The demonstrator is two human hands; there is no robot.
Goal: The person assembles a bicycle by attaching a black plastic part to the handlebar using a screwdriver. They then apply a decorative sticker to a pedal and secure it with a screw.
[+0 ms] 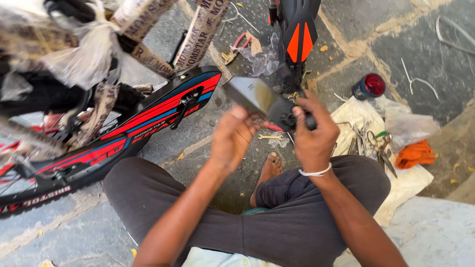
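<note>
I sit cross-legged on a stone floor. My right hand (312, 133) grips a black bicycle part, a flat mudguard piece with a round bracket end (260, 99), held up in front of me. My left hand (231, 138) is raised beside it with the fingers loosely curled, its fingertips at the part's lower edge; I cannot tell whether they press on it. A white band circles my right wrist. My bare foot (269, 170) shows below the hands.
A bicycle with a red, blue and black chain guard (163, 111) and paper-wrapped frame stands at left. A black and orange mudguard (299, 34) is ahead. A cloth with several hand tools (376, 143), an orange rag (415, 154), a red reflector (372, 85) and a small spanner (269, 137) lie on the floor.
</note>
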